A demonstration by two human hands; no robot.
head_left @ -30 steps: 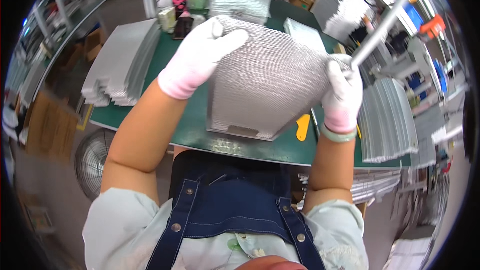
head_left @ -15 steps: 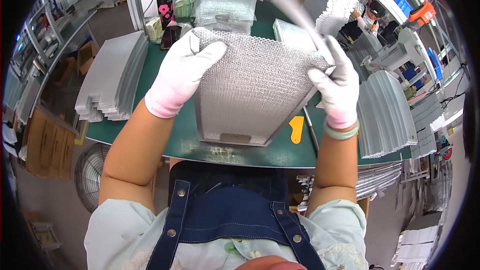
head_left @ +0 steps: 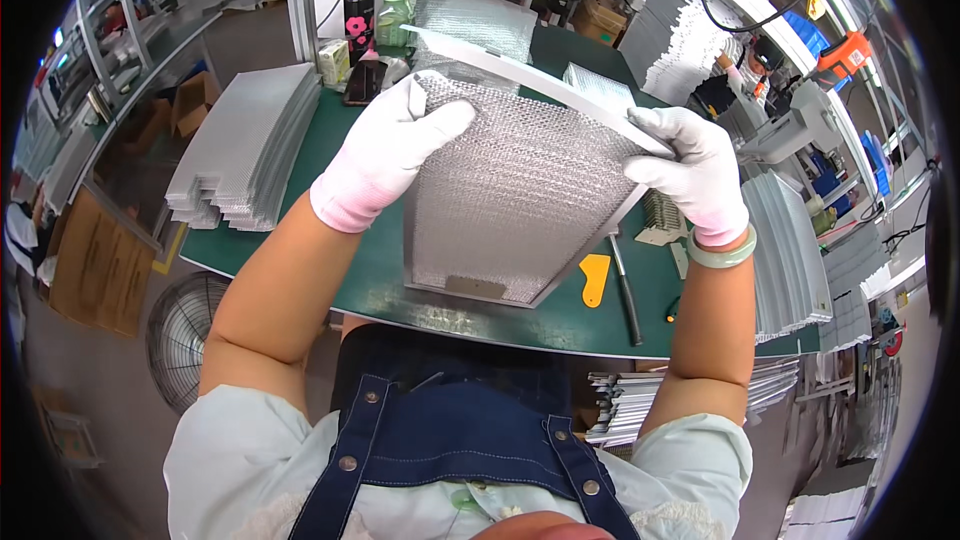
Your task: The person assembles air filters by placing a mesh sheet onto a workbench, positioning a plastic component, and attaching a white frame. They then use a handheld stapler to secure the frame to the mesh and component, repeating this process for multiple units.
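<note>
Mesh panel, lower patch unreadable; left fingers pinching corner, right fingers grasping metal strip.

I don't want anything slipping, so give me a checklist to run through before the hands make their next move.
1. Left hand gripping the mesh: ok, at its upper left corner.
2. Right hand gripping the strip: ok, near its right end.
3. Strip's left end on the mesh's top edge: not ok, it stands clear.
4. Strip's right end seated: cannot tell, the hand covers it.
5. Hammer uncovered on the table: ok, right of the mesh.
</note>
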